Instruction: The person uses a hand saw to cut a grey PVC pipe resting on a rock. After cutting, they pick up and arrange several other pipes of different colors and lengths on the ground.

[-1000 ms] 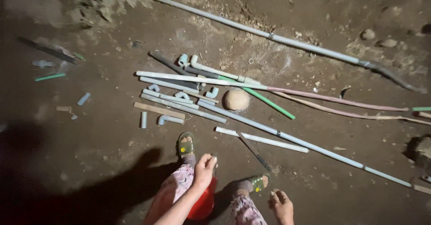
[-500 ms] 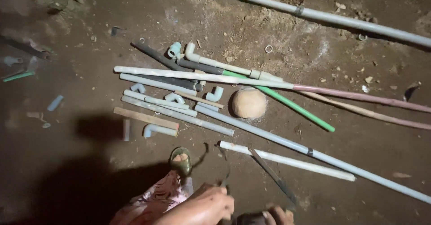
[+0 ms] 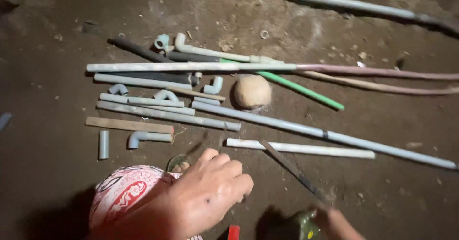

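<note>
The ground (image 3: 57,187) is dark brown earth with pale specks. The long pipe (image 3: 191,67) across the middle of the frame is pale grey-white; its right-hand continuation (image 3: 382,71) is dull pink. A thin pipe (image 3: 306,90) right of centre is bright green. A pipe (image 3: 138,51) at upper left is black. The short pipes (image 3: 167,115) and the elbow fitting (image 3: 143,137) at centre left are light grey-blue. The flat strip (image 3: 129,124) at centre left is tan wood. The round object (image 3: 252,92) at centre is beige. The garment (image 3: 126,194) at lower left is pink and white with a red printed pattern. A small red item (image 3: 233,232) sits at the bottom edge.
</note>
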